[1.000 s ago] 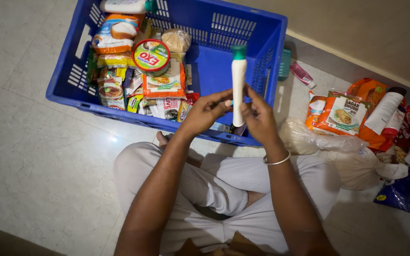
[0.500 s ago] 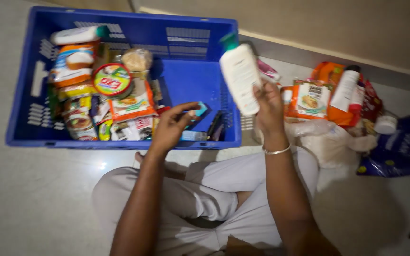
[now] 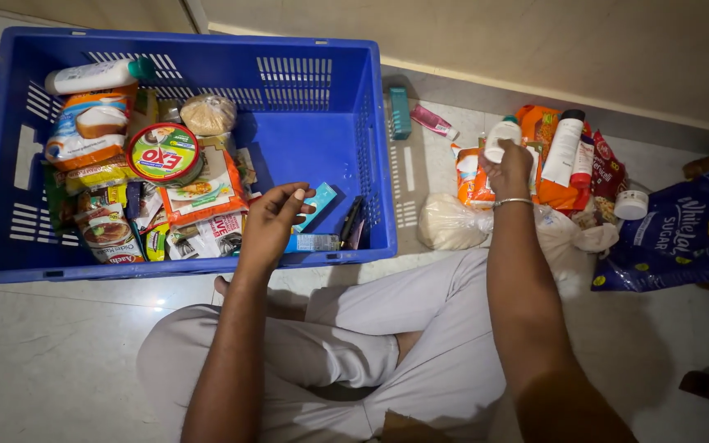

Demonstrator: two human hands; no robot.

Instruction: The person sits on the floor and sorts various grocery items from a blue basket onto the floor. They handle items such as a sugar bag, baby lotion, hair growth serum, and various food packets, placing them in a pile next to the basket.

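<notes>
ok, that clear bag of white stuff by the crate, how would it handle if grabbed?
The clear bag looks floppy: it slumps flat against the floor, so it would probably sag around fingers. It bulges full of white contents, so likely heavy for its size. The thin film looks smooth and might slip or tear if pinched; the right hand is on a white bottle instead.

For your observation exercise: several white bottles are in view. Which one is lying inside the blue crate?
The green-capped white bottle, lying on its side atop the packets at the crate's far-left corner; the others are outside, right of the crate.

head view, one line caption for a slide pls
Seated person's right hand sets white bottle among floor groceries beside blue crate.
</notes>
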